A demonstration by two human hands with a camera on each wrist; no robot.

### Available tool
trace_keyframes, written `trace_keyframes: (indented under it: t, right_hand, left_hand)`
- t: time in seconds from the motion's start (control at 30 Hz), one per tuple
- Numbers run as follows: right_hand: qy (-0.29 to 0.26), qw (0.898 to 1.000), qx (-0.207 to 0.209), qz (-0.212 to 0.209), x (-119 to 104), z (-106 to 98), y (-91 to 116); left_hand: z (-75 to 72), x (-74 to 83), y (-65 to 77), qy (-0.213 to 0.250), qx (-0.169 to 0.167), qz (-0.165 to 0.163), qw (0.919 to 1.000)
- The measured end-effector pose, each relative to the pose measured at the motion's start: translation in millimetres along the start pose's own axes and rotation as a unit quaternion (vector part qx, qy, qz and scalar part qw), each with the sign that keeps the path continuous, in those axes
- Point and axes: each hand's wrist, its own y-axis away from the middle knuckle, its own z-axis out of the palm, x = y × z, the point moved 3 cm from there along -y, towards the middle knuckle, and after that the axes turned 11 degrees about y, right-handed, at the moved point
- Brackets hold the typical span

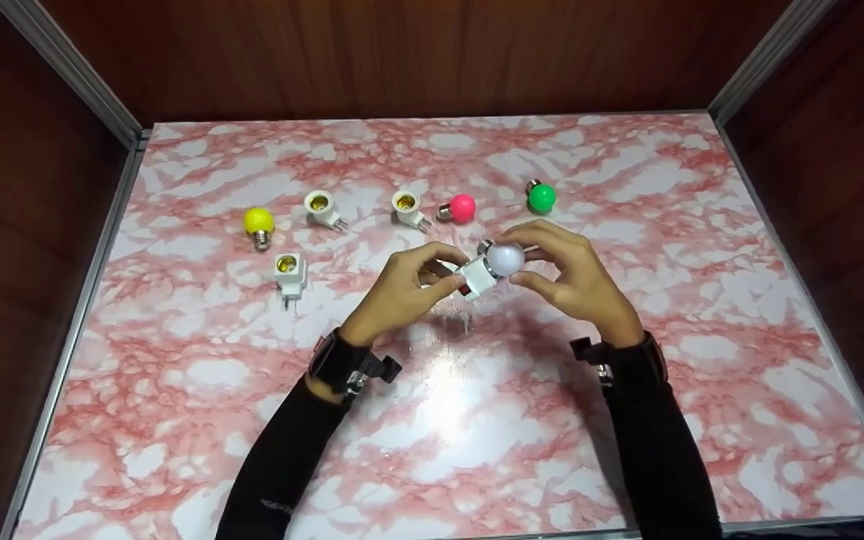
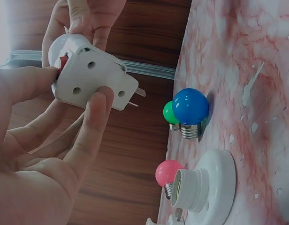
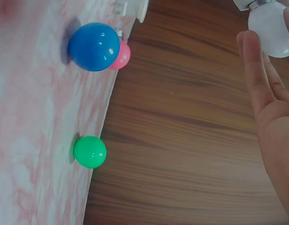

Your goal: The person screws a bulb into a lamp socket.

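My left hand (image 1: pixel 413 289) grips a white plug-in lamp socket (image 2: pixel 95 70) by its sides, thumb near the red switch (image 2: pixel 63 63). Two flat prongs stick out of one end. With the fingertips of my right hand (image 1: pixel 571 270) I pinch a white light bulb (image 1: pixel 505 259) by its globe. The bulb's metal collar (image 3: pixel 260 3) meets the socket's mouth; how deep it sits I cannot tell. Both are held above the table. Below them, in the left wrist view, stand a blue bulb (image 2: pixel 190 107) and a round white lamp holder (image 2: pixel 217 187), mostly covered by my hands in the head view.
On the marbled table (image 1: pixel 214 420) lie a yellow bulb (image 1: pixel 259 222), a pink bulb (image 1: pixel 463 208) and a green bulb (image 1: pixel 542 198). Two slim plug-in sockets (image 1: pixel 319 204) and a square one (image 1: pixel 291 277) are at the left and back. Wooden panels (image 1: pixel 432 56) enclose the table.
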Motion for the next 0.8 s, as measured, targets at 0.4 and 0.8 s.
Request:
trace_keyframes:
  t: [0.4, 0.8]
  right_hand:
    - [-0.027, 0.999, 0.021, 0.033, 6, -6, 15]
    - [-0.006, 0.998, 0.032, 0.048, 17, -18, 50]
  left_hand:
    - [18.1, -12.4, -4.8, 0.032, -0.003, -0.029, 0.9991]
    - [55.7, -27.7, -18.8, 0.008, -0.034, -0.072, 0.9968]
